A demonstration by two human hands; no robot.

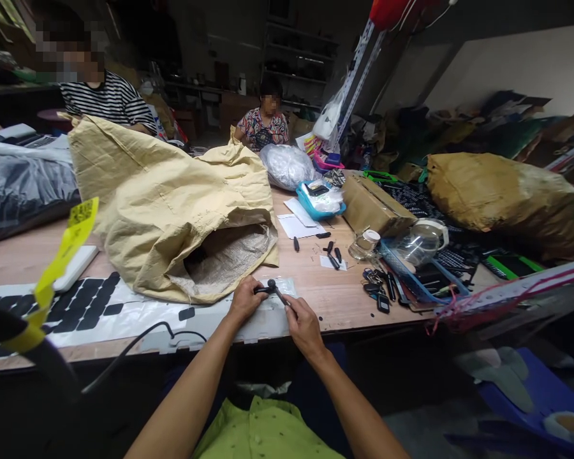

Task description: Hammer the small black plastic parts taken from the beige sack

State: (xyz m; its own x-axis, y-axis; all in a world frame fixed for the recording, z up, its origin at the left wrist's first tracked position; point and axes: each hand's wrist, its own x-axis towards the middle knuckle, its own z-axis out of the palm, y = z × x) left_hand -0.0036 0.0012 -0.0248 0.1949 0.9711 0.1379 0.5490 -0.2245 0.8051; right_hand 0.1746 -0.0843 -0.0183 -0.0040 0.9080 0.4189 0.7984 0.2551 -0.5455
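Observation:
My left hand (247, 298) is closed, its thumb and fingers pinching a small black part (264, 289) near the front edge of the table. In my right hand (305, 322) is a thin dark rod (281, 296), gripped between thumb and fingers and slanting up to the left. A round black knob (271, 284) sits where the part and the rod meet; I cannot tell which of them it belongs to. Beneath both hands lie a clear plastic bag (287, 285) and a pale sheet (263, 324). The open mouth of a large yellowish sack (182, 197) lies just beyond my left hand.
To the right are several small black pieces (333, 260), a glass jar (364, 245), a blue basket (423, 290), keys or fobs (377, 290) and a cardboard box (377, 205). A yellow tag (67, 255) hangs at left. Two people sit across the table.

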